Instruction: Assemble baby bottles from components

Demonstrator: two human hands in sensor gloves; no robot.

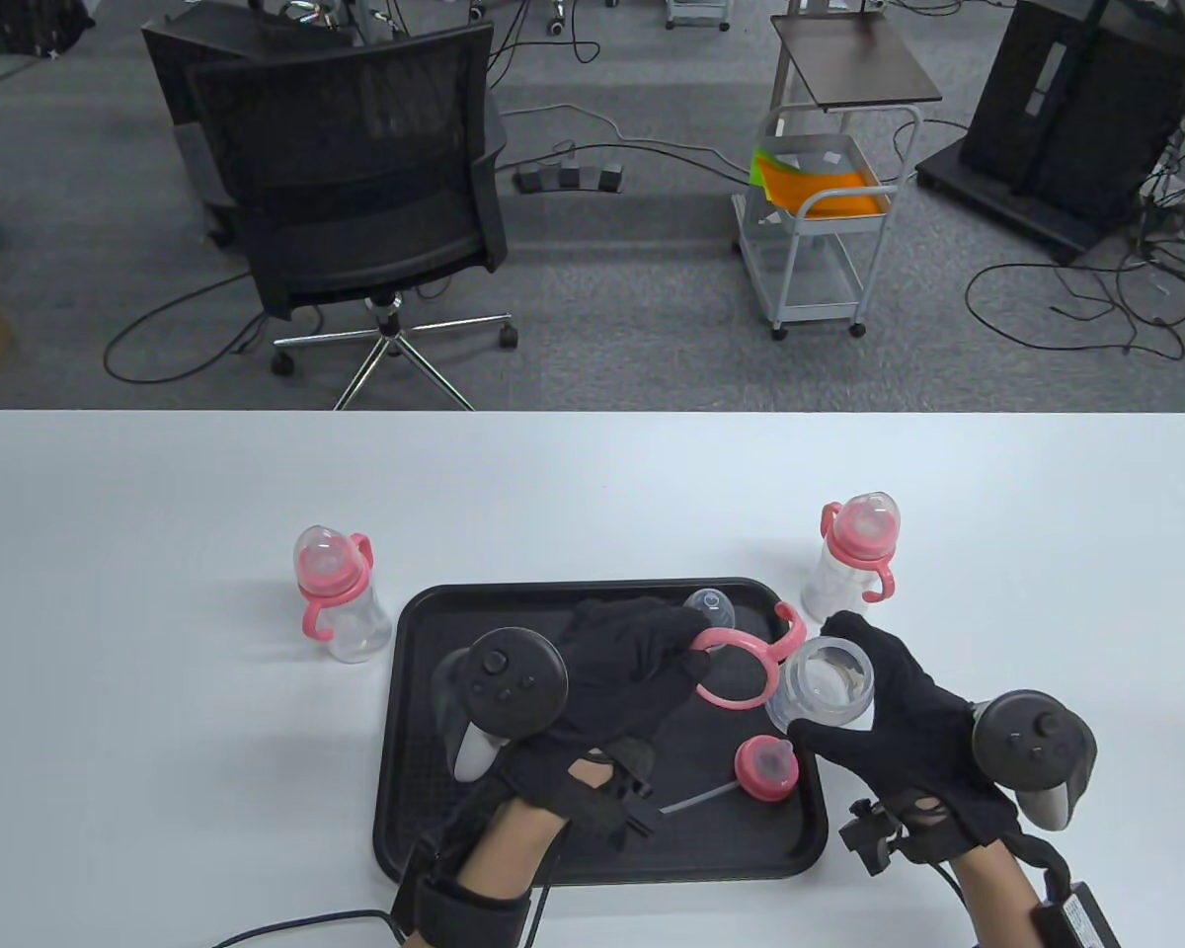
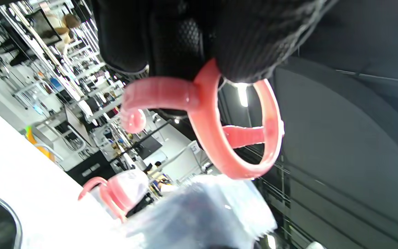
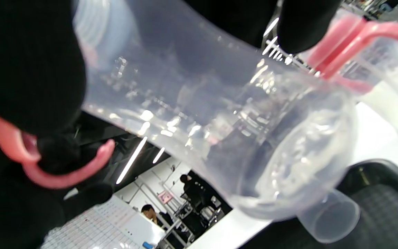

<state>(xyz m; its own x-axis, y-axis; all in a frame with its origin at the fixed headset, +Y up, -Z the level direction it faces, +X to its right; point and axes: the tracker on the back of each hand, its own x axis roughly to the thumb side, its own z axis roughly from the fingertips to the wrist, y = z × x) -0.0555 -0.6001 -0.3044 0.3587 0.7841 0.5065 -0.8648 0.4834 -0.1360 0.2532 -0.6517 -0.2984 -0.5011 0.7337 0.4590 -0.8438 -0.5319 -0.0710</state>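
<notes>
My left hand point(image 1: 642, 657) pinches a pink handle ring point(image 1: 736, 670) above the black tray point(image 1: 425, 632); in the left wrist view the ring point(image 2: 216, 138) hangs from my fingertips point(image 2: 244, 45). Just to its right, my right hand point(image 1: 864, 691) grips a clear open bottle body point(image 1: 823, 683) by its side, mouth up, close to the ring. The right wrist view shows the clear bottle point(image 3: 219, 121) across the frame between my fingers. On the tray lie a pink collar with nipple point(image 1: 767, 767), a thin straw point(image 1: 696, 799) and a clear cap point(image 1: 708, 604).
Two assembled bottles with pink handles stand on the white table: one point(image 1: 336, 602) left of the tray, one point(image 1: 852, 558) beyond its right corner. A black office chair point(image 1: 355, 197) and a white cart point(image 1: 820, 217) stand past the table's far edge.
</notes>
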